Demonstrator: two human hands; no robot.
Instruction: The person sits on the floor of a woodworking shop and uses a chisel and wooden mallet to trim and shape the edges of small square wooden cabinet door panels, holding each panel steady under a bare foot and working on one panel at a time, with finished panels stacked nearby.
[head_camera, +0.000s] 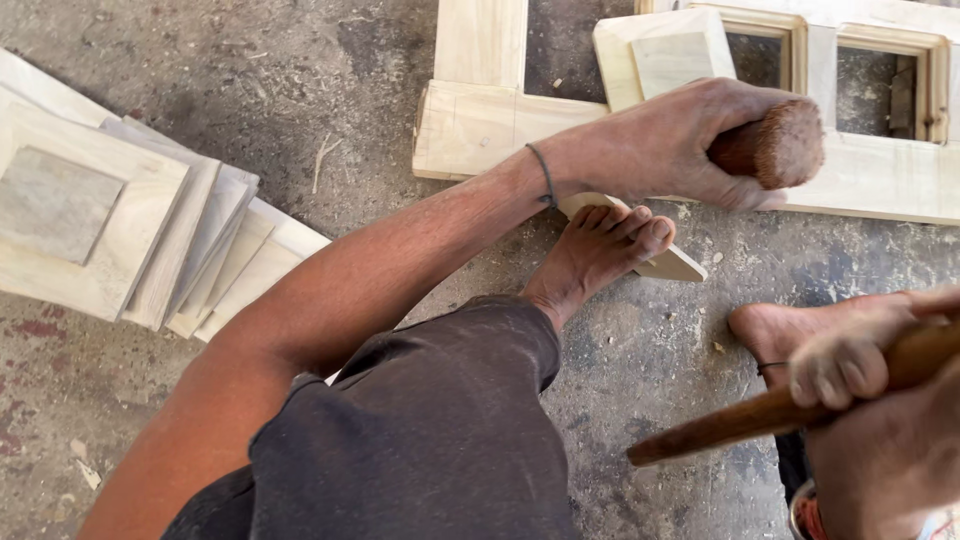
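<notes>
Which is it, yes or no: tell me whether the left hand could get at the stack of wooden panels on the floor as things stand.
Probably not right away. The left hand is closed around a round wooden handle over the door frame, while the stack of panels lies on the arm's far side. Nothing blocks the floor between.

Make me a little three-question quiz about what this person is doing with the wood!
1. True or false: the left hand grips a round wooden handle.
2. What pins the small wedge to the floor: A a foot, B a brick, C a clamp?
3. Where are the stacked panels: on the person's left or right?

Key: 1 true; 2 A; 3 left. The right hand holds a stick.
</notes>
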